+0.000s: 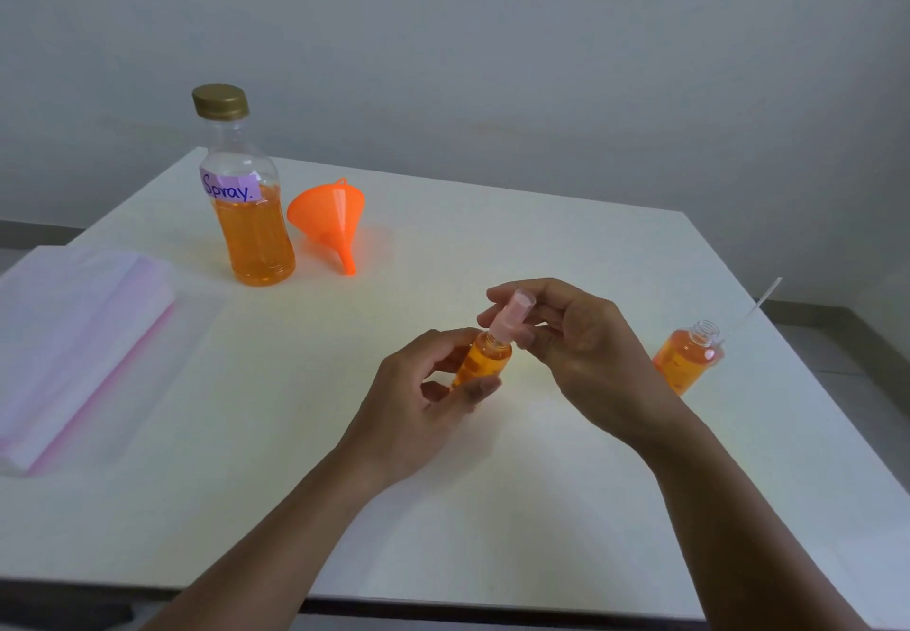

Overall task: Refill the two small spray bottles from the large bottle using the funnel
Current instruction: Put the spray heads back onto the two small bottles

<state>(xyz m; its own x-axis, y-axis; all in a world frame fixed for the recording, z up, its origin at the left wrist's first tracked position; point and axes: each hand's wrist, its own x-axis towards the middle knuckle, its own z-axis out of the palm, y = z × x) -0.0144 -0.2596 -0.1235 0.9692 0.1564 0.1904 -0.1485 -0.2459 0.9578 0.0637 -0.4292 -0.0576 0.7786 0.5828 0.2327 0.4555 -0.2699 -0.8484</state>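
My left hand (418, 399) grips a small spray bottle (485, 357) full of orange liquid, held tilted above the table's middle. My right hand (576, 335) pinches its pale pink spray head (517, 315), which sits on the bottle's neck. A second small bottle (687, 359), open at the top and holding orange liquid, stands at the right with a thin white spray tube (761, 303) behind it. The large bottle (248, 207), gold-capped and labelled "Spray", stands at the back left. An orange funnel (332, 222) lies on its side beside it.
A stack of white and pink tissue sheets (74, 335) lies at the left edge of the white table (492, 507). The table's right edge runs close behind the open small bottle. A grey wall is behind.
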